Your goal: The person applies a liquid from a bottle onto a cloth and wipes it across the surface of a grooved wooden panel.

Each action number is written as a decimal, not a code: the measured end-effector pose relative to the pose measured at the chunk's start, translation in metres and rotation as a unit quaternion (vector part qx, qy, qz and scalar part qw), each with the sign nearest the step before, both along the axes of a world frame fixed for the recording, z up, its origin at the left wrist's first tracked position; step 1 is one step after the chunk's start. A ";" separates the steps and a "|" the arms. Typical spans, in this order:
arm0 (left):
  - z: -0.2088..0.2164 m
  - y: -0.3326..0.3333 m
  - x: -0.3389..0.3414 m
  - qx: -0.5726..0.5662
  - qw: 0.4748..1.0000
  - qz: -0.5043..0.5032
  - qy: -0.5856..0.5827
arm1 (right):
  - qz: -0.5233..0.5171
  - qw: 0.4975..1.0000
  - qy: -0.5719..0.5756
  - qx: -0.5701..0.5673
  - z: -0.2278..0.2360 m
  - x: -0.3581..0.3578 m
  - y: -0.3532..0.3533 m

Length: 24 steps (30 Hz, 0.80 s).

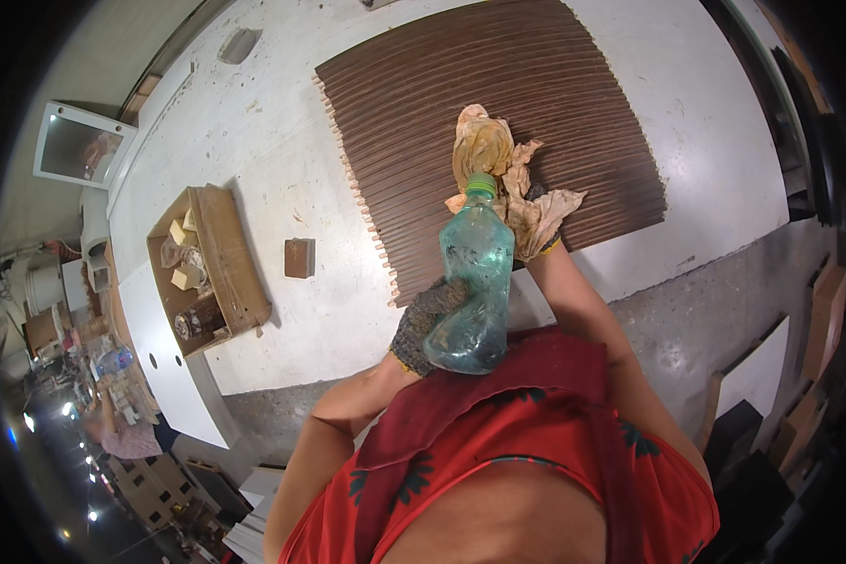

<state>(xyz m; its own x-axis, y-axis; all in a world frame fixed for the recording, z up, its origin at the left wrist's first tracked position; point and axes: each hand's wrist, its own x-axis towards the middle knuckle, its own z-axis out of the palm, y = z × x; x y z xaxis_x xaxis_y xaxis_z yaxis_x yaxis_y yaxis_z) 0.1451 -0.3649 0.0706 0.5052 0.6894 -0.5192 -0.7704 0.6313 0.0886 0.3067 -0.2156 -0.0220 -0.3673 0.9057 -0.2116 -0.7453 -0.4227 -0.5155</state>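
Bottle in my left hand, stained rag under my right, both over the ribbed panel.

My left hand (430, 324), in a dark speckled glove, is wrapped tight round the lower body of one green-tinted plastic bottle (473, 287), held upright close to my chest, its green cap (480, 185) pointing away from me. My right forearm reaches past the bottle; the right hand (533, 214) clutches one crumpled tan rag (492, 164) and presses it onto the single brown ribbed panel (498, 113). The panel lies flat on a white worktable (282, 160). Further left on that table I count one small brown block (299, 258) and one open cardboard box (211, 268) of wood offcuts. Beyond the table edge is grey concrete floor (696, 310).
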 end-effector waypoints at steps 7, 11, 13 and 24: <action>0.027 0.011 0.006 -0.003 0.997 -0.023 0.079 | -0.010 0.999 0.030 -0.025 -0.009 0.016 0.002; 0.019 0.021 -0.043 0.123 0.890 -0.081 0.432 | -0.037 0.997 0.056 -0.046 -0.023 0.088 0.013; 0.000 0.027 -0.089 0.152 0.882 0.074 0.440 | -0.048 0.998 0.018 -0.030 -0.037 0.146 0.026; -0.082 0.156 -0.219 0.150 0.591 0.308 0.731 | 0.005 0.503 -0.698 0.510 0.014 -0.009 0.010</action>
<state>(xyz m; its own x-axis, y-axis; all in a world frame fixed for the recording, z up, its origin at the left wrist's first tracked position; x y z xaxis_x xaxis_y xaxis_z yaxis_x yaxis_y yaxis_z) -0.0739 -0.2091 -0.0117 -0.7252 0.6810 0.1017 0.1922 0.0583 0.9796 0.2973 -0.2053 -0.0083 -0.5122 0.8036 0.3032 0.6422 0.5927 -0.4860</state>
